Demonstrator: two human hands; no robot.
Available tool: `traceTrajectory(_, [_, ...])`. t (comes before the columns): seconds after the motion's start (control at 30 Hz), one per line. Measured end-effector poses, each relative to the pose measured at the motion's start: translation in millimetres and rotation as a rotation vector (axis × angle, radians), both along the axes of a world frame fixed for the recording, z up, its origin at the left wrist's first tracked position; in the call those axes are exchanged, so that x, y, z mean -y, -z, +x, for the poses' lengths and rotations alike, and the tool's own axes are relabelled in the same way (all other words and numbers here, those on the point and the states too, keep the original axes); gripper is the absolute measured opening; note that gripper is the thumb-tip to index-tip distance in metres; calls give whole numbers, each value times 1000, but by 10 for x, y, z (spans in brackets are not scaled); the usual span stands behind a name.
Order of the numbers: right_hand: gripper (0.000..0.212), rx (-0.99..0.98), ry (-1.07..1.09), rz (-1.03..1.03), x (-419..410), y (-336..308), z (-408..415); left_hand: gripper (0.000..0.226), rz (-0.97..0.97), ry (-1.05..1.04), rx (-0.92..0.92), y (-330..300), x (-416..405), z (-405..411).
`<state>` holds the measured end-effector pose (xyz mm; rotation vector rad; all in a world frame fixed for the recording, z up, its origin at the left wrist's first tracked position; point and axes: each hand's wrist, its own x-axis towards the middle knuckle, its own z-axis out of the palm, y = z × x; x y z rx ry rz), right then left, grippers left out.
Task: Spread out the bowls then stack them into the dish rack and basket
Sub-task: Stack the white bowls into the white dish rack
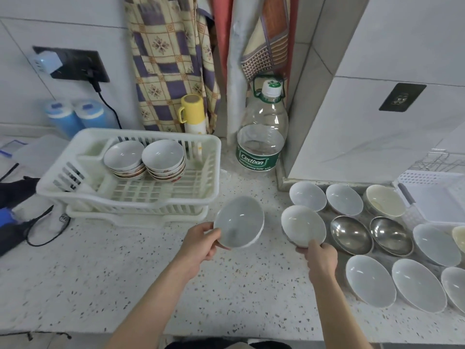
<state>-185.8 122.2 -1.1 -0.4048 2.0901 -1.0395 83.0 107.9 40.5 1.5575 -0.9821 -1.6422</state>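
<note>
L hand, frame centre: fingers curled, pinching rim of round white ceramic bowl. R hand: grips second white bowl. White plastic dish rack upper left w/ 2 bowl stacks.

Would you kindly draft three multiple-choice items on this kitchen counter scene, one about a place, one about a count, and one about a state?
1. Where do the two stacks of bowls stand?
A. In the white dish rack
B. On the bare counter by the bottle
C. In the white basket at the right

2. How many metal bowls lie on the counter?
A. One
B. Two
C. Four

3. What is the left hand doing?
A. Resting flat on the counter
B. Gripping a white bowl by its rim
C. Holding the yellow cup

Answers:
1. A, both stacks sit inside the dish rack.
2. B, two metal bowls lie side by side among the white ones.
3. B, the left hand pinches the rim of a white bowl; the right hand holds another bowl.
</note>
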Motion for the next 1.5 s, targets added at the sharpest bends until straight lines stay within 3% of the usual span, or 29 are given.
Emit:
traceTrajectory(0.2, [23,26,40,-272,254,-539,721,51,-143,-94,-66,-337,221,722])
traceTrajectory(0.37, [19,62,-121,-421,566,-966,1471,47,-248,-295,-104,-528,444,1519])
traceTrajectory(0.5, [16,112,-351,-327,808,-1066,2075,48,-316,-427,1,-625,577,2206])
traceTrajectory(0.67, [19,160,-593,-125,1061,-1044,2698,15,-319,-540,54,-620,738,2793])
traceTrajectory(0.77, [22,147,-680,-18,1192,-999,2972,14,-312,-572,37,-565,849,2949])
traceTrajectory(1.07, [7,55,-768,86,1569,-821,3364,15,-270,-571,-5,-420,1114,3006])
traceTrajectory(1.37, [44,91,-772,211,1732,-665,3441,19,-269,-531,-7,-306,1203,3027])
traceTrajectory(1.5, [36,69,-808,235,1744,-627,3478,17,-277,-527,8,-282,1219,3026])
